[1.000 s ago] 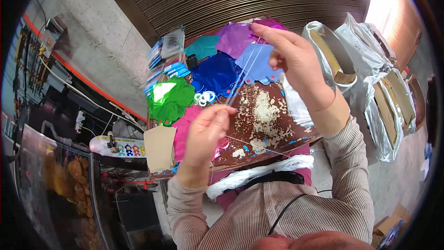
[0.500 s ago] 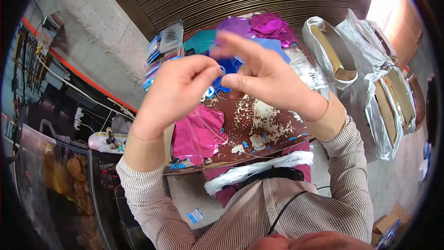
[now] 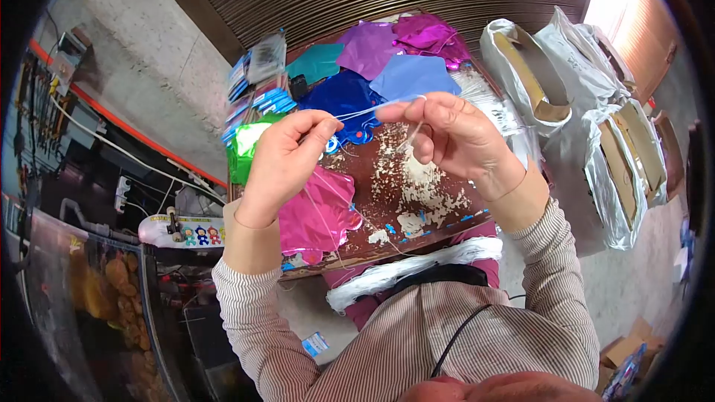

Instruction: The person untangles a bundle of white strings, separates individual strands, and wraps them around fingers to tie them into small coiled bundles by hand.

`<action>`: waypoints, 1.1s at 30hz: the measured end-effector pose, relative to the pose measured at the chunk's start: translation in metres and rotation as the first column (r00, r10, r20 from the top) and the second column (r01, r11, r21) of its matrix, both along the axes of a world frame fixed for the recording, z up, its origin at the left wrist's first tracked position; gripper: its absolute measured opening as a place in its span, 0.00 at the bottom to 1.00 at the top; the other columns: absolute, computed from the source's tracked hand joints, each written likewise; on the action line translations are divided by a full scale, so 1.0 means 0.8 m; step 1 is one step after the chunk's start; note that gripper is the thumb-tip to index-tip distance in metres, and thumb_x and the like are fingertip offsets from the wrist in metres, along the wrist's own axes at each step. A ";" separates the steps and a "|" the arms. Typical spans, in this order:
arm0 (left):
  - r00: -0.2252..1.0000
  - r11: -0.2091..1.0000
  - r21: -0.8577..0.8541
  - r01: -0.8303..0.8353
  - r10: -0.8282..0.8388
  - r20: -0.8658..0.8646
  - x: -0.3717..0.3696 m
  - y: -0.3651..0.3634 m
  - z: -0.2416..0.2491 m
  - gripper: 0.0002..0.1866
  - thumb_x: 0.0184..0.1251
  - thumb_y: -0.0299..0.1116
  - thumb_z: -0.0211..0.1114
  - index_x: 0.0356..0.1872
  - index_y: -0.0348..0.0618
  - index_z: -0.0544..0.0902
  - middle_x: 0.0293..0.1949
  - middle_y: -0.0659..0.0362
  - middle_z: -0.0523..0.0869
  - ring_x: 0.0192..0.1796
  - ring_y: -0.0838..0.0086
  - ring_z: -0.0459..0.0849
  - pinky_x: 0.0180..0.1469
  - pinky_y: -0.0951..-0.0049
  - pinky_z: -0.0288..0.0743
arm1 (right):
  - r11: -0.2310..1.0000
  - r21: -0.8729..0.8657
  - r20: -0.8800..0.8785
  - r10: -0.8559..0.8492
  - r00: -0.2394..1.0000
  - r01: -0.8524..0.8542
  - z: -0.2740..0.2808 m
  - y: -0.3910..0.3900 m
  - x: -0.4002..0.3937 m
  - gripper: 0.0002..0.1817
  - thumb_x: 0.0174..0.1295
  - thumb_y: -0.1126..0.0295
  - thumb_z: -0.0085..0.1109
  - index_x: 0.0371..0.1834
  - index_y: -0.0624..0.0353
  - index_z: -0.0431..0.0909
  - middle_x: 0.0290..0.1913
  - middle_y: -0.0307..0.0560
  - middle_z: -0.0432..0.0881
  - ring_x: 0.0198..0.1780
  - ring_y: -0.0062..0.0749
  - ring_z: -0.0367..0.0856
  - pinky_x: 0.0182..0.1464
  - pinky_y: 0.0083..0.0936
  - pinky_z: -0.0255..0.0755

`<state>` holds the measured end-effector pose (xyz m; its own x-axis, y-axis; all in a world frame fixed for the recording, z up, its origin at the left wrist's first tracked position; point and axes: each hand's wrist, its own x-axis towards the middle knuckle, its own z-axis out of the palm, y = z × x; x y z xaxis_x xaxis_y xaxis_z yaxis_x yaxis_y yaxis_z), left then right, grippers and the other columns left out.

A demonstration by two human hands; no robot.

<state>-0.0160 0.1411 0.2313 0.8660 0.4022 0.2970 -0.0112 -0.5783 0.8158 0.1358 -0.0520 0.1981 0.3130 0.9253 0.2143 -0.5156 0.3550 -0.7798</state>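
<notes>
A thin white string (image 3: 359, 113) is stretched between my two hands above the table. My left hand (image 3: 287, 155) pinches one end of it between thumb and fingertips. The string loops over the fingers of my right hand (image 3: 463, 130), which are bent around it, and a loose end hangs below them. Under my left hand lies a flat, shiny pink foil piece (image 3: 316, 212), with a strand of string trailing across it. Beyond my hands is a dark blue foil piece (image 3: 335, 97). A thick bundle of white string (image 3: 417, 272) rests across my lap.
The worn brown table (image 3: 380, 216) also bears light blue (image 3: 418, 78), purple (image 3: 369, 50), magenta (image 3: 432, 39), teal (image 3: 316, 62) and green (image 3: 244, 150) foil pieces. Packaged items (image 3: 267, 59) are stacked at the back left. White bags with cardboard boxes (image 3: 618, 171) stand on the right.
My hands have drawn apart, and the string is now pulled out between them. My right hand has moved slightly right and its fingers have curled in. The green foil now shows.
</notes>
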 end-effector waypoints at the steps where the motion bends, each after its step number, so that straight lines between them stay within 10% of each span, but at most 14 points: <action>1: 1.000 1.000 -0.013 0.007 -0.008 -0.014 0.001 -0.003 0.000 0.08 0.67 0.29 0.61 0.37 0.36 0.86 0.25 0.67 0.81 0.26 0.84 0.70 0.28 0.84 0.62 | 0.998 -0.018 0.012 -0.056 0.998 0.056 0.004 0.001 -0.001 0.09 0.66 0.69 0.56 0.37 0.65 0.82 0.35 0.50 0.84 0.25 0.22 0.77 0.27 0.14 0.72; 8: 0.999 0.994 -0.107 0.007 -0.011 -0.034 -0.001 0.004 0.002 0.09 0.67 0.30 0.61 0.37 0.36 0.86 0.25 0.67 0.81 0.26 0.84 0.71 0.28 0.84 0.63 | 0.955 -0.134 0.285 -0.219 0.933 0.265 -0.009 -0.006 0.020 0.10 0.64 0.69 0.57 0.39 0.65 0.83 0.40 0.50 0.85 0.26 0.23 0.76 0.29 0.15 0.72; 12: 1.000 0.999 -0.052 0.012 -0.012 -0.014 -0.004 0.007 0.003 0.09 0.67 0.31 0.61 0.38 0.36 0.86 0.25 0.67 0.82 0.26 0.84 0.71 0.28 0.84 0.63 | 0.671 0.055 0.929 -0.305 0.208 0.740 -0.002 -0.012 0.026 0.12 0.64 0.67 0.58 0.43 0.65 0.83 0.42 0.46 0.85 0.29 0.23 0.78 0.32 0.15 0.72; 18: 0.995 0.997 0.050 0.063 -0.058 -0.087 0.003 -0.013 0.009 0.09 0.67 0.31 0.61 0.39 0.36 0.86 0.25 0.67 0.81 0.25 0.84 0.70 0.27 0.84 0.63 | 0.471 0.616 0.677 -0.727 -0.118 0.632 0.005 0.018 0.019 0.14 0.64 0.66 0.60 0.48 0.64 0.82 0.41 0.41 0.85 0.33 0.21 0.79 0.37 0.15 0.72; 23: 0.977 0.990 0.016 0.143 -0.139 -0.163 0.011 -0.021 0.007 0.08 0.68 0.28 0.60 0.39 0.36 0.86 0.24 0.68 0.79 0.25 0.86 0.67 0.27 0.85 0.60 | 0.814 0.301 0.753 -0.523 0.400 0.497 -0.007 0.027 0.005 0.13 0.65 0.67 0.59 0.46 0.64 0.82 0.37 0.42 0.85 0.35 0.22 0.80 0.40 0.17 0.73; 27: 0.972 0.980 -0.076 0.186 -0.195 -0.132 0.012 -0.023 0.003 0.09 0.69 0.28 0.60 0.40 0.36 0.86 0.25 0.69 0.79 0.25 0.86 0.66 0.27 0.86 0.60 | 0.943 -0.284 0.583 0.023 0.812 0.177 -0.014 0.025 0.008 0.10 0.63 0.70 0.59 0.43 0.63 0.82 0.31 0.42 0.84 0.31 0.22 0.80 0.38 0.16 0.72; 33: 0.963 0.971 -0.114 0.211 -0.227 -0.145 0.007 -0.006 -0.006 0.09 0.69 0.29 0.61 0.41 0.35 0.86 0.26 0.68 0.80 0.25 0.86 0.67 0.28 0.86 0.61 | 0.997 0.023 -0.088 0.075 0.993 -0.074 -0.032 0.014 0.025 0.06 0.67 0.71 0.54 0.35 0.60 0.80 0.34 0.43 0.83 0.21 0.15 0.70 0.28 0.13 0.64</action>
